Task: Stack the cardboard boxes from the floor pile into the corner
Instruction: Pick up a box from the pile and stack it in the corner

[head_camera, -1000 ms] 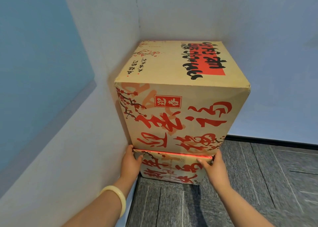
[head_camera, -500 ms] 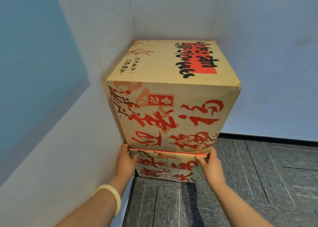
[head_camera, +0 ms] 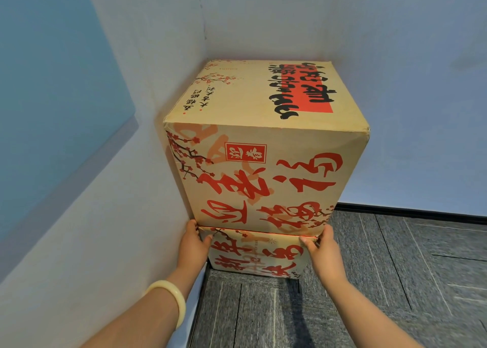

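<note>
Two cardboard boxes with red brush lettering stand stacked in the room corner. The upper box (head_camera: pixel 263 168) sits on the lower box (head_camera: pixel 258 255), tight against the left wall. My left hand (head_camera: pixel 193 245) grips the upper box's bottom left corner, thumb on the front face. At the bottom right corner my right hand (head_camera: pixel 322 250) grips the seam between the boxes, its fingers round the box's side. A pale bangle circles my left wrist.
White walls (head_camera: pixel 105 242) meet behind the stack, with a blue panel (head_camera: pixel 52 84) on the left wall. Grey carpet tiles (head_camera: pixel 395 268) cover the floor in front and to the right. A dark skirting board (head_camera: pixel 421 210) runs along the right wall.
The stack and my hands hold the same places at the upper box's lower corners. The view has drifted slightly; the gap between the boxes looks narrower.
</note>
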